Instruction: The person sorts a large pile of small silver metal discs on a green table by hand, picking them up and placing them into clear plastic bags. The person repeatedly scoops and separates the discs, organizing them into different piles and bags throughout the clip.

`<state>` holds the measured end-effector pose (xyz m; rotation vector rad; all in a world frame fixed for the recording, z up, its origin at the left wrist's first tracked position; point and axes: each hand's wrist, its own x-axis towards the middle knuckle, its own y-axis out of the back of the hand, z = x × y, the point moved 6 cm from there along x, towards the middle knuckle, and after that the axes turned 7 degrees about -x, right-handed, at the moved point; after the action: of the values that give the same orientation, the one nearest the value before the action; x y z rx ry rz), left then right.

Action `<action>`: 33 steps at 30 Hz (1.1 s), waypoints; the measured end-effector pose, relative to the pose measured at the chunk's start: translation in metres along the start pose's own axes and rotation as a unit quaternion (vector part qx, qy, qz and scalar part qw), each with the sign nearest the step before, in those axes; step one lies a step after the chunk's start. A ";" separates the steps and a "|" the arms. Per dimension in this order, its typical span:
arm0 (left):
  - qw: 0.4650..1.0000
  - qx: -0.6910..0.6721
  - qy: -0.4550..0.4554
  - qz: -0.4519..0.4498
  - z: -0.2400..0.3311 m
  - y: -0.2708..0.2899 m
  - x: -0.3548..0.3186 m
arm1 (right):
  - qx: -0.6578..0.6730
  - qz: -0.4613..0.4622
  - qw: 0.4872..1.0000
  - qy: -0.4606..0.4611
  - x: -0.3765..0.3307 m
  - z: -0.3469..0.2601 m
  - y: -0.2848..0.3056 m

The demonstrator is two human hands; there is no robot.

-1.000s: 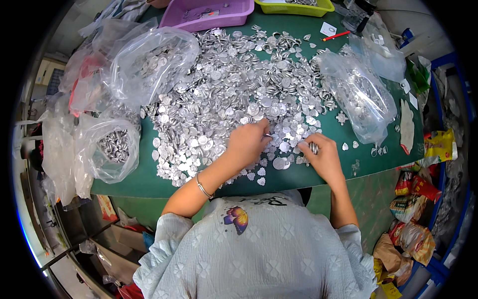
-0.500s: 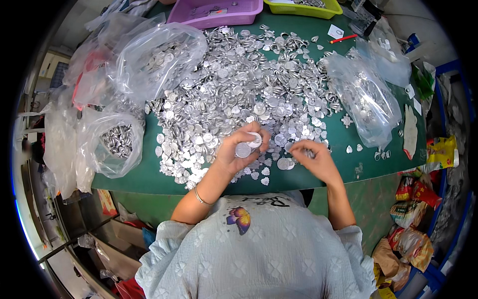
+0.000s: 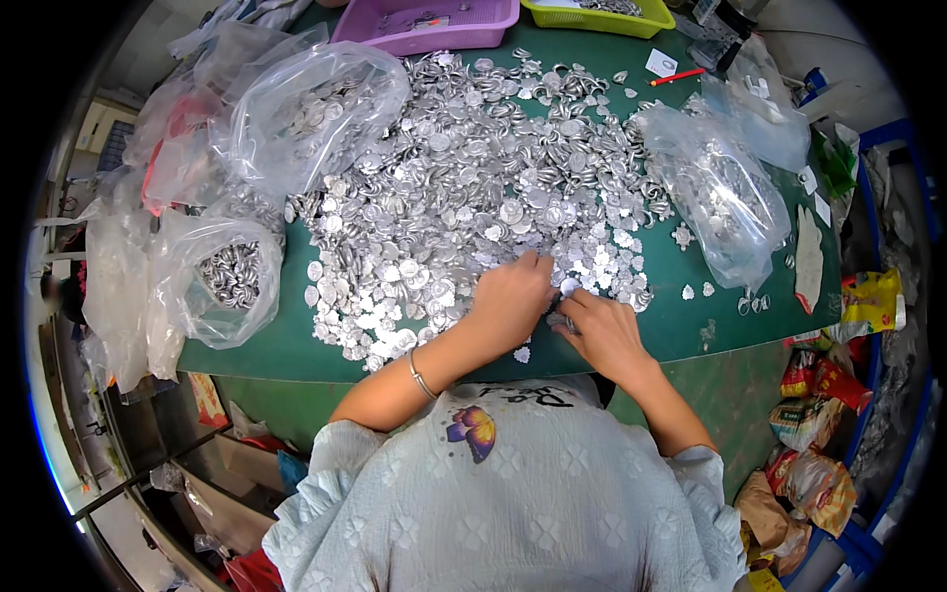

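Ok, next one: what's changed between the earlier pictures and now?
The left hand, which showed two round discs half a second ago, has turned back-up at the near side of the silver pile; whether it let them go is hidden. The right hand has moved left, close beside it, covering where loose discs lay. The plastic bags and purple basket stayed put.

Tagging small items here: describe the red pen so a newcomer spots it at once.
On the green table, find the yellow-green basket at the far edge. Just below its right end in the picture, a slim red pen lies beside a small white card. Its bright red colour sets it apart from the silvery pieces nearby.
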<state>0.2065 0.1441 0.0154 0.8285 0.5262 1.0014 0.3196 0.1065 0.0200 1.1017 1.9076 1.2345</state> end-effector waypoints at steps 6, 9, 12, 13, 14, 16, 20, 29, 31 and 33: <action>1.000 0.026 -0.016 0.000 -0.006 -0.011 0.005 | 0.450 0.043 0.887 -0.098 -0.002 0.042 -0.005; 0.997 -0.004 -0.020 0.072 -0.012 -0.006 0.007 | 0.729 0.042 0.669 -0.140 -0.003 0.052 -0.007; 0.929 -0.353 0.108 0.025 -0.030 -0.004 0.010 | 0.811 0.060 0.570 -0.115 -0.002 0.054 -0.011; 0.846 -0.505 0.168 -0.016 -0.031 -0.007 0.009 | 0.822 0.054 0.558 -0.096 -0.001 0.057 -0.018; 0.767 -0.611 0.184 -0.064 -0.024 -0.008 0.007 | 0.833 0.047 0.546 -0.078 0.001 0.055 -0.019; 0.565 -0.785 0.204 -0.153 -0.005 -0.008 0.002 | 0.841 0.048 0.532 -0.093 0.002 0.053 -0.020; 0.415 -0.864 0.247 -0.143 0.000 -0.031 -0.013 | 0.862 0.057 0.494 -0.100 0.008 0.043 -0.016; 0.379 -0.899 0.208 0.066 0.003 -0.051 -0.007 | 0.772 0.298 0.557 -0.072 0.015 0.019 -0.002; 0.370 -0.907 0.185 0.079 0.006 -0.055 -0.002 | 0.648 0.383 0.650 -0.104 0.015 0.015 0.000; 0.369 -0.900 0.209 0.101 0.022 -0.042 -0.003 | 0.512 0.410 0.749 -0.090 0.016 0.000 0.012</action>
<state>0.2428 0.1219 -0.0056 -1.4787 -0.4886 1.3018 0.3158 0.1237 0.0304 2.7231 1.9649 0.2288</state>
